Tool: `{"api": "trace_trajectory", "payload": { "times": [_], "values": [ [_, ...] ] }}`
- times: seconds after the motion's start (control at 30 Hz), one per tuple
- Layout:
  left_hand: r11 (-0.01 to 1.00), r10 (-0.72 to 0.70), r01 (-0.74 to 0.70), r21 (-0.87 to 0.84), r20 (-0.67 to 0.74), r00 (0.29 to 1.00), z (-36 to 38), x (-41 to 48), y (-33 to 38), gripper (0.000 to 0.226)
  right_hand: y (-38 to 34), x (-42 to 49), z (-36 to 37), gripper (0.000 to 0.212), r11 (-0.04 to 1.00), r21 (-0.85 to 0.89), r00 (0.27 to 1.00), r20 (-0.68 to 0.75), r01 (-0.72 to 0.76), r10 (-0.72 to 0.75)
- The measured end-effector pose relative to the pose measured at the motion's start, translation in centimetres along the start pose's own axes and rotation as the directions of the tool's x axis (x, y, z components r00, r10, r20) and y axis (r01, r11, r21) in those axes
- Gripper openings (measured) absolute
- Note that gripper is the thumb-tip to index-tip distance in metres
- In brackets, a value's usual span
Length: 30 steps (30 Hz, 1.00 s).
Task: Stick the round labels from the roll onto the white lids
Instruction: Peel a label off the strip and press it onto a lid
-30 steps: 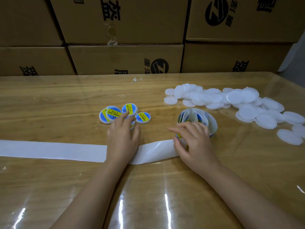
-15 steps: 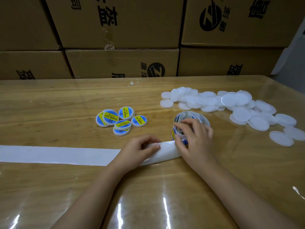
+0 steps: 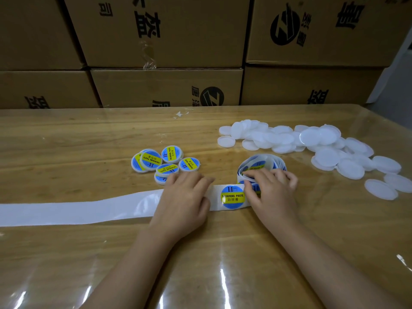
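Observation:
A roll of blue-and-yellow round labels (image 3: 260, 162) stands on the table, and my right hand (image 3: 272, 192) grips it from the near side, fingers curled over its rim. The white backing strip (image 3: 78, 210) runs from the roll off to the left. My left hand (image 3: 185, 201) lies flat on the strip, pressing it down. One label (image 3: 233, 197) shows on the strip between my hands. Plain white lids (image 3: 323, 148) lie heaped at the right. Several labelled lids (image 3: 160, 161) sit just beyond my left hand.
Stacked cardboard boxes (image 3: 165, 85) wall off the far edge of the wooden table (image 3: 66, 141), which has a glossy clear cover. A small scrap of tape (image 3: 181, 113) lies near the boxes. The table's right corner falls away at the upper right.
My left hand left the labelled lids, took the strip and drew it leftward. A label has come out of the roll between my hands. My right hand stayed on the roll.

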<state>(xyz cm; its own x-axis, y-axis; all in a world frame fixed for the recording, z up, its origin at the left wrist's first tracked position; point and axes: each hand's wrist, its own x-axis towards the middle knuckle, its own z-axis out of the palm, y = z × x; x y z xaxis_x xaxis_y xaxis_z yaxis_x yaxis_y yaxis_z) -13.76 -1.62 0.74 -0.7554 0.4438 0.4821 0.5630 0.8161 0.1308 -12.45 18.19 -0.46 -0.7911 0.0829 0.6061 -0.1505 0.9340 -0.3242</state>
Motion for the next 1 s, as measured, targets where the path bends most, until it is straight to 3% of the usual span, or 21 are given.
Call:
{"api": "trace_trajectory", "payload": {
  "times": [0.27,0.4,0.6,0.8,1.0],
  "values": [
    [0.933,-0.039,0.038,-0.357,0.003,0.999,0.6,0.3,1.1,0.029,0.0,0.1,0.4,0.014,0.997,0.001,0.993,-0.095,0.074,-0.073],
    [0.943,0.051,-0.067,-0.325,-0.057,0.997,0.5,0.3,1.0,0.012,0.2,0.1,0.2,0.015,1.000,0.004,0.994,-0.107,0.027,-0.027],
    [0.926,-0.054,0.094,-0.367,0.118,0.992,1.4,0.0,0.0,0.029,0.3,0.1,0.2,0.014,1.000,0.009,0.997,-0.078,0.003,-0.002],
    [0.932,0.035,0.008,-0.363,0.112,0.993,0.9,0.0,-0.6,0.012,0.6,0.2,0.1,0.008,0.998,-0.014,0.996,-0.067,-0.064,0.063],
    [0.994,0.081,-0.075,-0.078,0.073,0.994,0.7,-0.3,-1.3,0.010,0.6,0.2,-0.2,0.011,0.996,-0.028,0.994,-0.081,-0.080,0.077]
  ]
}}
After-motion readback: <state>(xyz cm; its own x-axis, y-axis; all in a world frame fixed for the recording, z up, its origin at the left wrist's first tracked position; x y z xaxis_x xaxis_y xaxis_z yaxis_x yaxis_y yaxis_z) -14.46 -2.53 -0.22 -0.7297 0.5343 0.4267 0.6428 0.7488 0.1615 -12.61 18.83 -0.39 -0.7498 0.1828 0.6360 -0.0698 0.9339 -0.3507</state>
